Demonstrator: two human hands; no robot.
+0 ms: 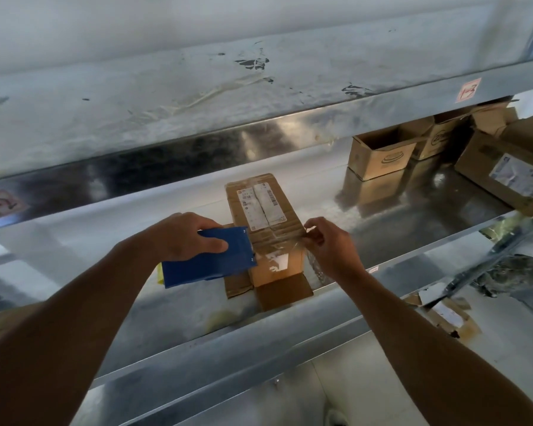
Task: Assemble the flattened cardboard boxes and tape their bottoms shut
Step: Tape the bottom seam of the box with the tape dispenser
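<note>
A small cardboard box [260, 210] stands upside down on the metal shelf [397, 229], its flaps spread flat underneath it. White labels and clear tape cover its upper face. My left hand [185, 235] grips a blue tape dispenser [210, 259] held against the box's left near edge. My right hand [330, 241] pinches a strip of clear tape [293, 239] that spans the near end of the box and hangs down at its right side.
Several open cardboard boxes [379, 155] stand at the back right of the same shelf, a larger labelled one [505, 176] at the far right. Another shelf [228, 96] hangs close overhead. Torn cardboard [443, 315] lies on the floor below right.
</note>
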